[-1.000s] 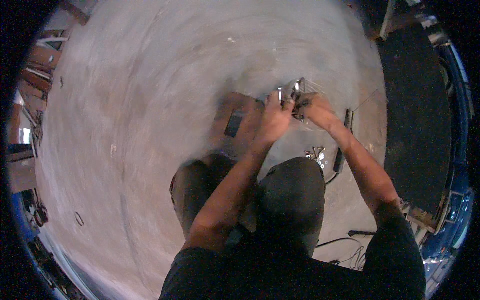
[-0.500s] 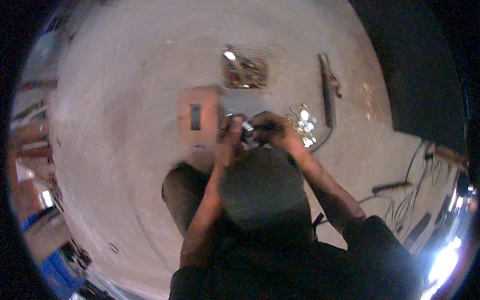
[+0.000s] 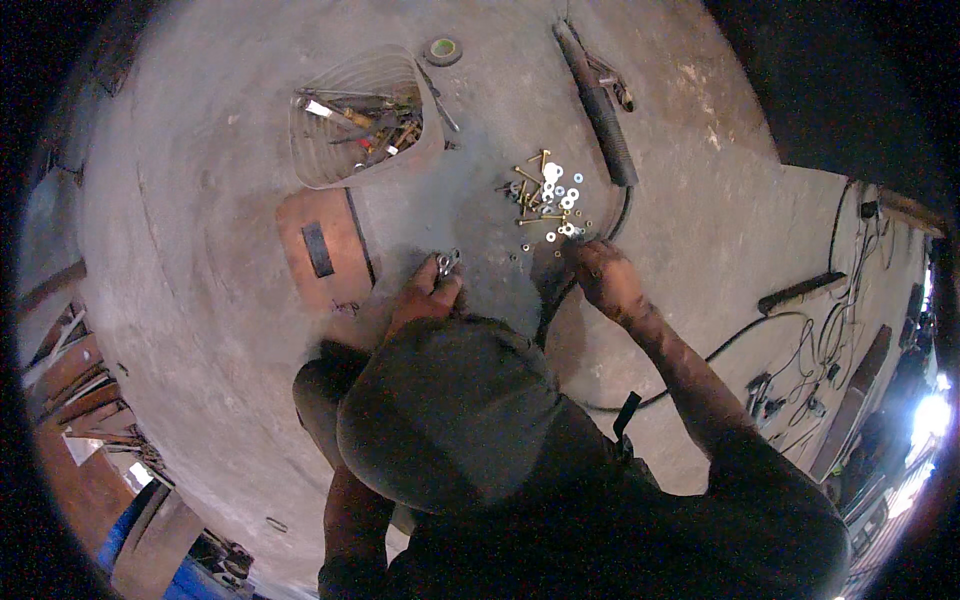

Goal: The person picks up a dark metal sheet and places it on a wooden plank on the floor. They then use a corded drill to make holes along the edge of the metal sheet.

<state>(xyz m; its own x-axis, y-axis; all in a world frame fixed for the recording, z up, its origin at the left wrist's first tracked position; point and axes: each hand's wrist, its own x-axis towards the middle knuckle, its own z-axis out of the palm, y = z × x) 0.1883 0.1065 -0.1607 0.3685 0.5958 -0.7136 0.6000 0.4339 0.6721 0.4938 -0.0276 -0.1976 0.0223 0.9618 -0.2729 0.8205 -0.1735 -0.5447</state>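
Observation:
My left hand (image 3: 422,300) pinches a small shiny metal fitting (image 3: 448,263) with ring-like ends between thumb and fingers; its exact kind is unclear. To the right, my right hand (image 3: 610,282) is at the near edge of a scatter of fasteners on the floor, fingertips drawn together; whatever they may hold is hidden. That scatter has pale washers (image 3: 570,200), brass-coloured bolts (image 3: 543,221) and several small nuts (image 3: 525,247). A rounded dark grey cloth shape (image 3: 450,410) fills the space below my hands.
Beyond my left hand lie a reddish-brown board (image 3: 345,245) with a dark rectangle and a translucent tub (image 3: 310,165) of tools and hardware. A tape roll (image 3: 442,51) is farther off. At right are a black ribbed handle (image 3: 607,125) and its cable (image 3: 735,345).
My hands, close together around shiny metal before, are now apart. The right one has moved right to the fasteners; the left keeps a metal piece. The view has shifted and sharpened.

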